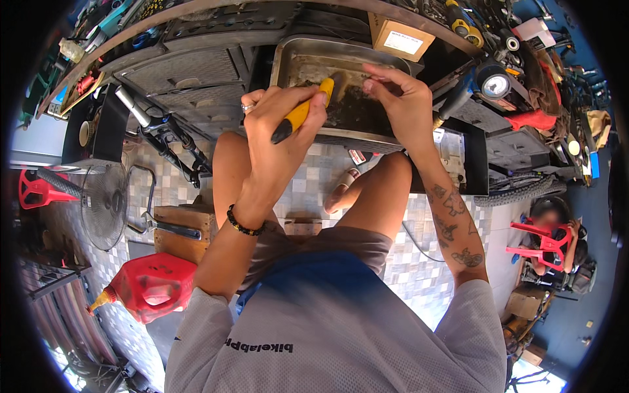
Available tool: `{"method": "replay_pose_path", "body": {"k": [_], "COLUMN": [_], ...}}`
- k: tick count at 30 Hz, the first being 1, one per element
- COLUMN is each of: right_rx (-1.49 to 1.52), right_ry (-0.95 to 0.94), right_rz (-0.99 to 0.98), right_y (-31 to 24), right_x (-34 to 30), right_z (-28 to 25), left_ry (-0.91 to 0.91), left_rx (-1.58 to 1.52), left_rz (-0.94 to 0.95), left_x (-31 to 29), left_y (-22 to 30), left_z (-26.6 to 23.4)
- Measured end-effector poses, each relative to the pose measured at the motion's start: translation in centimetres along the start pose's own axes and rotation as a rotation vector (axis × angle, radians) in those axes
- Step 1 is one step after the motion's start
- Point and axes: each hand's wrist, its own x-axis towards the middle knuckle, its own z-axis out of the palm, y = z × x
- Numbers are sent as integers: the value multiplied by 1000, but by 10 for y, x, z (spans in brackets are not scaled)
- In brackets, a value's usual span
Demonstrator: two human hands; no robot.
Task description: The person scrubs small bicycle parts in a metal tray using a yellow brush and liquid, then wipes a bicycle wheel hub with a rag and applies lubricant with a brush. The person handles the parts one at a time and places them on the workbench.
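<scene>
My left hand (278, 124) is closed around a yellow-and-black handled tool (299, 116). The tool slants up to the right, and its working end is too blurred to make out. Under both hands lies a metal tray (278, 62) with dark, dirty liquid or grime in it. Over the tray's right part, my right hand (405, 101) has its thumb and fingers brought together. Whatever small thing they hold, if any, cannot be made out.
A cardboard box (401, 40) stands behind the tray. At left are a bicycle fork (157, 131), a fan (105, 203) and a red jug (154, 288). A black work lamp or gauge (493, 82) is at right. Another person (553, 229) sits by a red stool (542, 245).
</scene>
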Motion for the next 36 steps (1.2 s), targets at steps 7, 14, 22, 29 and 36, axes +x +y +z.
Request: {"method": "replay_pose_path", "body": {"k": [7, 14, 22, 29, 36], "right_rx": [-94, 20, 210, 239, -181], "right_ry": [58, 29, -80, -57, -32], "right_rz": [-199, -134, -14, -48, -320], "right_y": [-9, 5, 13, 9, -16], "right_x": [-7, -4, -2, -2, -12], "right_z": [5, 6, 10, 7, -5], "left_ry": [-37, -106, -23, -14, -2], "left_rx": [-81, -134, -133, -149, -25], "left_rz": [163, 161, 35, 19, -2], "left_x": [11, 14, 11, 10, 3], "left_y": [8, -4, -1, -1, -4], "left_z": [-4, -14, -17, -16, -28]}}
